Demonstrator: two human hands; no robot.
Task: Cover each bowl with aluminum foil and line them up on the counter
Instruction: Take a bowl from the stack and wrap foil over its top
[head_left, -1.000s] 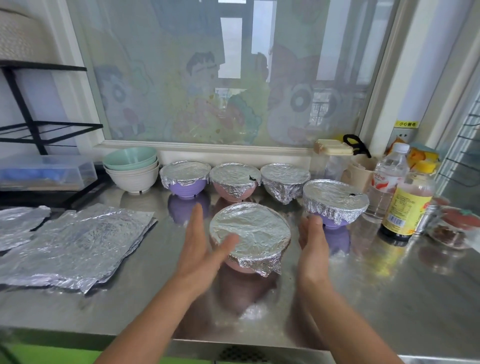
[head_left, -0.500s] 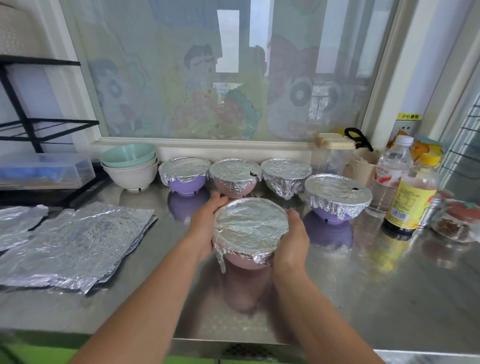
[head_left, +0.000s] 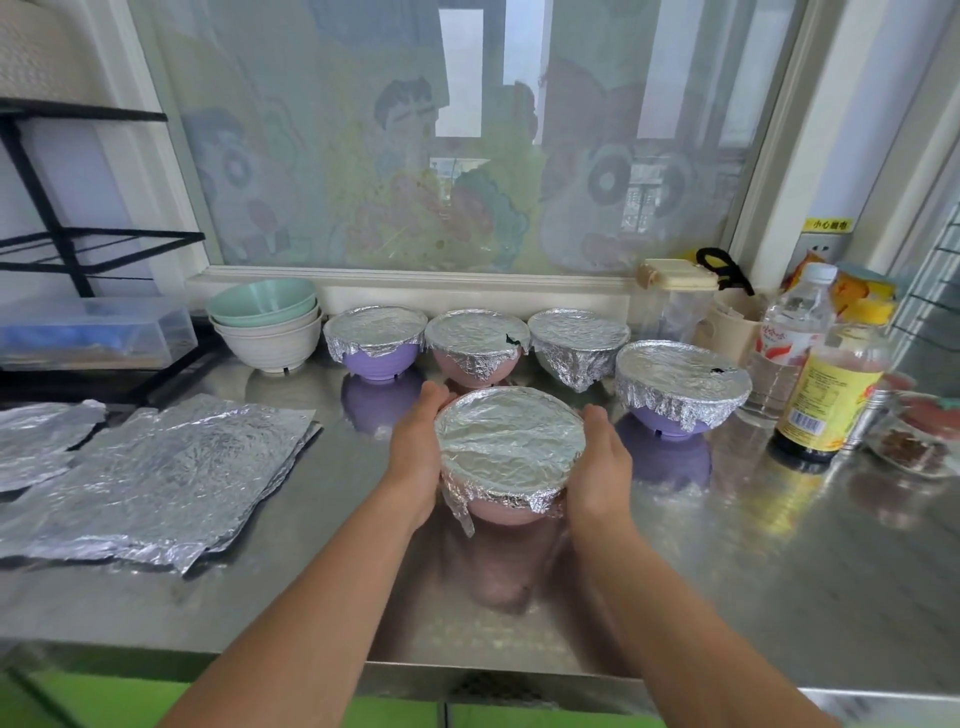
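We are cupping the foil-topped bowl (head_left: 511, 447) mid-desk (head_left: 779, 545), in front of the covered row (head_left: 475, 338) | left hand (head_left: 415, 457), right hand (head_left: 602, 467) curling round its sides | likely light, foil tearing easily: holding the walls.

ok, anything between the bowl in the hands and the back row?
Nothing between the held bowl and the row, but no gap there: stacked bowls close its left end, the fourth covered bowl its right.
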